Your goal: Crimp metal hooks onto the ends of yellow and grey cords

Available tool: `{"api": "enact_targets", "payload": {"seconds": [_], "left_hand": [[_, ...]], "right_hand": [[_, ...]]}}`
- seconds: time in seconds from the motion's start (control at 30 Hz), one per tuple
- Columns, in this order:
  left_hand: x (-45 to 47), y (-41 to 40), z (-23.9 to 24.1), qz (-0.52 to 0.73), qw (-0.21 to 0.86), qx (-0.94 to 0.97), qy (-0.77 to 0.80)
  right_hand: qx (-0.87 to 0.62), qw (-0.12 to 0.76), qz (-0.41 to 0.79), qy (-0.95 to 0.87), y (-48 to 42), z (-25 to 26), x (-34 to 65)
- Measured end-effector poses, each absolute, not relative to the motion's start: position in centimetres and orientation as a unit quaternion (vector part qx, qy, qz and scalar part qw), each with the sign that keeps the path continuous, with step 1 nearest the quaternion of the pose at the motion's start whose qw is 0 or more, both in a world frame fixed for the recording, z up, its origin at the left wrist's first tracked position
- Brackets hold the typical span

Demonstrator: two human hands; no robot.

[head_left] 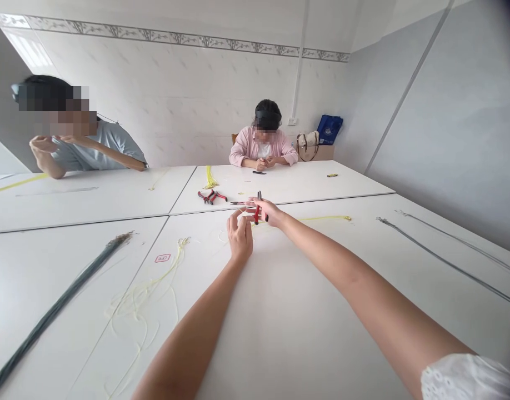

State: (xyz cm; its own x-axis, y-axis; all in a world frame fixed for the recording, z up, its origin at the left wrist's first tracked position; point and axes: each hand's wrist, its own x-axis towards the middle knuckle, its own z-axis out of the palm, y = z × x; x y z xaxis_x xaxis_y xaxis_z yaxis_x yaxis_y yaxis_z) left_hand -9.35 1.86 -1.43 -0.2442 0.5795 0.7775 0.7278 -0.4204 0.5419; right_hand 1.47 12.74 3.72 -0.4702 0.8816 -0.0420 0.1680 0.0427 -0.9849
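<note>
Both my arms reach forward over the white table [280, 311]. My right hand [266, 211] is closed around a pair of red-handled pliers [258, 210], held upright. My left hand [240, 236] is just left of it, fingers curled in a pinch on a thin yellow wire [243, 214] near the pliers' jaws. The wire runs right across the table to a yellow strand [325, 218].
Loose yellow wires [146, 289] lie left of my arms, beside a dark green wire bundle [63, 303]. Grey wires [446, 264] lie at right. Further red pliers [211, 196] and a yellow bundle [210, 180] sit beyond. Two other people sit at the far tables.
</note>
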Motion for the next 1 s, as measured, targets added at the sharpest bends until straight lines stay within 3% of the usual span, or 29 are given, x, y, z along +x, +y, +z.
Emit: {"api": "enact_targets", "payload": {"seconds": [0.33, 0.63, 0.8, 1.0], "left_hand": [[-9.8, 2.4, -1.5, -0.629, 0.017, -0.517, -0.581], [-9.8, 2.4, -1.5, -0.616, 0.01, -0.547, -0.566], [-9.9, 2.4, -1.6, -0.615, 0.009, -0.543, -0.571], [-10.1, 2.6, -1.7, -0.614, -0.004, -0.528, -0.587]], "right_hand": [[-0.549, 0.168, 0.258, -0.777, 16.4, 2.4, -0.1], [-0.561, 0.08, 0.178, -0.805, 17.3, 0.9, -2.6], [-0.584, 0.097, 0.171, -0.788, 17.4, 0.9, -1.7], [-0.646, 0.201, 0.119, -0.727, 17.6, 1.8, 4.9]]}}
